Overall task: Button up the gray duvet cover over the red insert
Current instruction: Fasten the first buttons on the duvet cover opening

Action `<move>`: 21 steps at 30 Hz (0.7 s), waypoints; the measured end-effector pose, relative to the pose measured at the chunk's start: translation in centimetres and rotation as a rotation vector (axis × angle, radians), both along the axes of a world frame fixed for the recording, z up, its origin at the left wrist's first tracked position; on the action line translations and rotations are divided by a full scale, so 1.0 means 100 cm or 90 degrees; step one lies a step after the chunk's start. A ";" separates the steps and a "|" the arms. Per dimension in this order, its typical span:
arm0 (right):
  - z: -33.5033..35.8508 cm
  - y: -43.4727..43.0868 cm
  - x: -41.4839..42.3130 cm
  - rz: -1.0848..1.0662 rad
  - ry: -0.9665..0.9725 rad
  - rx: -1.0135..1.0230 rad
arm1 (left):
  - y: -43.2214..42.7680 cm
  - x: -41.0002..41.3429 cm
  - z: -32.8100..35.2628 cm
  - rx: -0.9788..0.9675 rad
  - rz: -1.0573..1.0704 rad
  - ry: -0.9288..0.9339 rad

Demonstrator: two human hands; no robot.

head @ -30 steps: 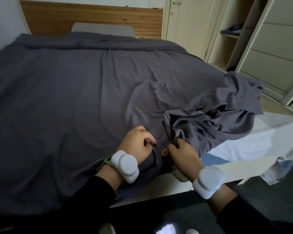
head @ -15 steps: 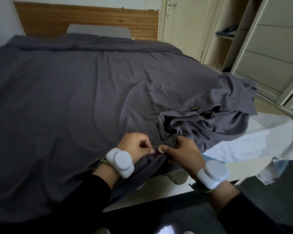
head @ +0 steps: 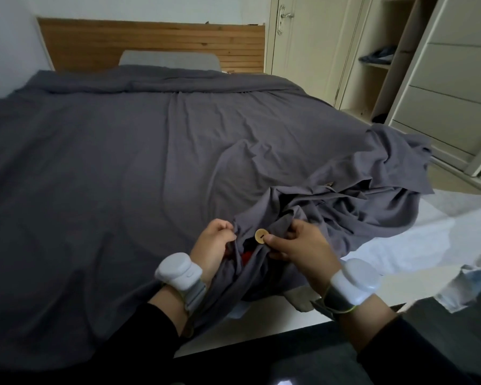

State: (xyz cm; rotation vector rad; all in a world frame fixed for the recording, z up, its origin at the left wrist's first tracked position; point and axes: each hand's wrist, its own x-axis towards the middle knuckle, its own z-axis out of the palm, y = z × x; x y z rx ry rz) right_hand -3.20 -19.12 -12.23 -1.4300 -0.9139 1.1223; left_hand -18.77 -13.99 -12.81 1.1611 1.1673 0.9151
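Observation:
The gray duvet cover (head: 150,162) lies spread over the bed, with its open edge bunched at the near right corner. My left hand (head: 213,244) pinches one flap of the opening. My right hand (head: 297,245) grips the other flap, thumb beside a round wooden button (head: 261,236). Between the two flaps a small patch of the red insert (head: 246,256) shows. A second wooden button (head: 330,185) peeks from the folds farther right.
A wooden headboard (head: 150,43) and gray pillow (head: 168,59) stand at the far end. Cream wardrobe doors and open shelves (head: 378,65) line the right side. White sheet (head: 414,245) lies uncovered at the near right of the bed.
The hands have pulled the two flaps slightly apart, so the button stands free and a bit of red insert shows between them. The view has tilted up a little.

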 end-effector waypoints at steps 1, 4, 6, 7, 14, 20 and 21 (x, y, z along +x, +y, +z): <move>-0.003 0.002 -0.003 -0.003 -0.014 -0.004 | -0.002 0.002 0.001 -0.007 -0.013 -0.013; -0.009 0.006 -0.007 -0.017 -0.059 -0.004 | -0.006 0.003 -0.001 0.041 -0.056 0.038; -0.008 0.007 -0.006 -0.026 -0.069 -0.002 | -0.006 0.002 -0.005 0.079 -0.051 0.055; -0.006 0.007 -0.005 -0.028 -0.063 0.000 | -0.005 0.001 -0.007 0.083 -0.042 0.052; -0.003 0.002 -0.005 -0.023 -0.072 0.027 | -0.009 0.000 -0.006 0.086 -0.013 0.027; -0.007 0.005 -0.007 -0.040 -0.142 0.022 | -0.010 0.000 -0.006 0.045 -0.019 -0.017; -0.007 0.005 -0.007 -0.041 -0.143 0.021 | -0.009 0.000 -0.005 0.015 -0.013 -0.038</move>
